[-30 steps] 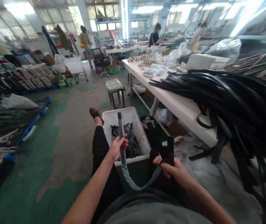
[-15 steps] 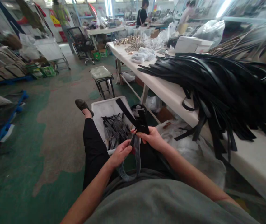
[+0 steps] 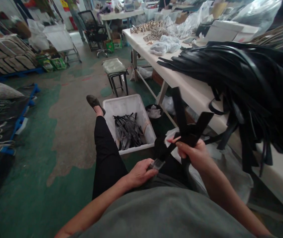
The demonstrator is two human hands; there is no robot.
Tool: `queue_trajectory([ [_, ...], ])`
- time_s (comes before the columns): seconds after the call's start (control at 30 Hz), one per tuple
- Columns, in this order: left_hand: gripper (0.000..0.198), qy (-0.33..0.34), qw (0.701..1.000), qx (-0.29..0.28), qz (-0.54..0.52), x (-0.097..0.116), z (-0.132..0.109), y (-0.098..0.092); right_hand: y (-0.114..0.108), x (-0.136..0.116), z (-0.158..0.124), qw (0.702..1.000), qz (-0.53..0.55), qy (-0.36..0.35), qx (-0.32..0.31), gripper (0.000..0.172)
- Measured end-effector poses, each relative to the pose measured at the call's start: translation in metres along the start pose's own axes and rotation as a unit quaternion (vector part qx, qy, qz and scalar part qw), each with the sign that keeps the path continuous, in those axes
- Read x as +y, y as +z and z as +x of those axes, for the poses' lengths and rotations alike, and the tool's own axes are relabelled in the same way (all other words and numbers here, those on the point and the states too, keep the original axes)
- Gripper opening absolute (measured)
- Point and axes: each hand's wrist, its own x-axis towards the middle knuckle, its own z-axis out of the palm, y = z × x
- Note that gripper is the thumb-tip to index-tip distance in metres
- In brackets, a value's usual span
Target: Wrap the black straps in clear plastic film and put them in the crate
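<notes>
Above my lap, my right hand (image 3: 193, 152) is closed on a bunch of wide black straps (image 3: 187, 127), whose ends stick up and fan out. Lower and to the left, my left hand (image 3: 142, 171) pinches a grey translucent strip (image 3: 157, 164) at the lower end of the black material. Beyond my hands a white bin (image 3: 150, 132) stands on the floor with thin dark strips (image 3: 128, 132) inside. A large heap of black straps (image 3: 240, 79) lies on the white table at the right and hangs over its edge.
The long white table (image 3: 193, 86) also carries metal pieces (image 3: 153, 29), plastic bags and a white box (image 3: 228, 31). A stool (image 3: 115, 67) and a dark bucket (image 3: 154, 111) stand beyond the bin. Blue pallets with goods lie left; a person stands in the background.
My hands have moved apart and the right one has shifted right with the black straps. The grey loop that hung between them no longer shows. The view has turned and tilted down.
</notes>
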Motion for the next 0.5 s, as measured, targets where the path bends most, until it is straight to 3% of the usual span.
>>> queue_trajectory([
  [0.1,0.024,-0.053,0.996,-0.013,-0.065,-0.028,-0.010,0.001,-0.018,-0.003,-0.004,0.999,-0.004,-0.007,0.054,0.018],
  [0.17,0.027,-0.105,0.986,0.033,-0.126,-0.046,-0.006,-0.005,-0.027,-0.002,-0.010,0.996,-0.028,0.002,0.084,0.021],
  [0.23,0.032,-0.144,0.966,0.087,-0.197,-0.057,0.008,-0.023,-0.031,0.002,-0.017,0.994,-0.043,0.022,0.101,0.029],
  [0.3,0.037,-0.155,0.949,0.131,-0.241,-0.059,0.031,-0.056,-0.028,0.007,-0.023,0.993,-0.043,0.037,0.100,0.033],
  [0.4,0.037,-0.143,0.941,0.215,-0.218,-0.048,0.073,-0.130,-0.010,0.017,-0.024,0.995,-0.057,0.049,0.072,0.033],
  [0.47,0.037,-0.126,0.913,0.364,-0.134,-0.040,0.100,-0.182,0.005,0.023,-0.022,0.993,-0.088,0.055,0.054,0.036],
  [0.5,0.044,-0.105,0.876,0.465,-0.074,-0.038,0.112,-0.203,0.012,0.026,-0.021,0.992,-0.105,0.059,0.046,0.039],
])
